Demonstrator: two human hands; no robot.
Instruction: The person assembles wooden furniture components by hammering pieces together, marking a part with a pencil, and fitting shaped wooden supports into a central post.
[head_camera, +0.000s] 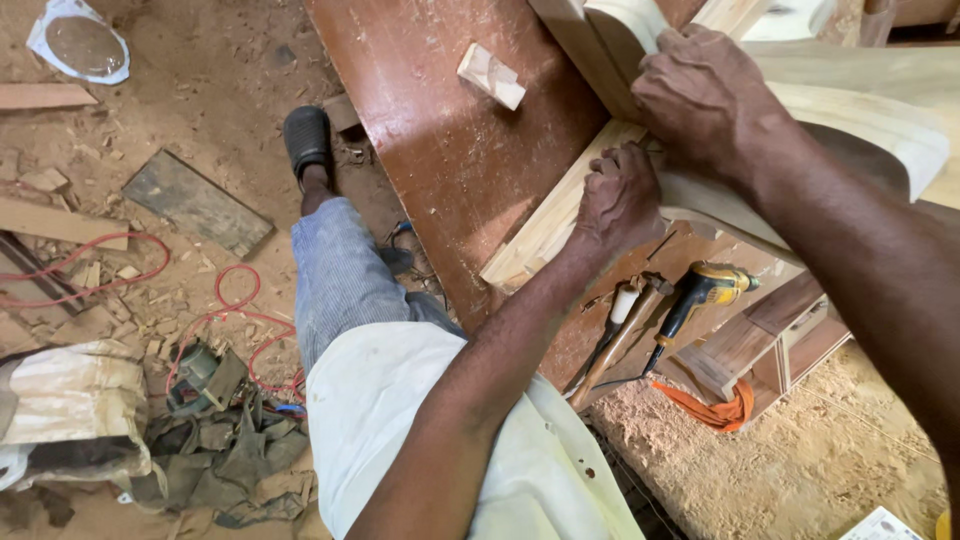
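I see left hand (620, 195) fisted on pale plank (560, 210), right hand (705, 95) pressing curved piece (860, 115) beside plank. Risk: piece slips sideways, marks drift.

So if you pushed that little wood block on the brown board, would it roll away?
Probably not. The small wood block has flat faces and square corners, so it would likely slide, not roll. The brown board looks smooth and glossy, so it may slide easily. It seems light, being a small offcut.
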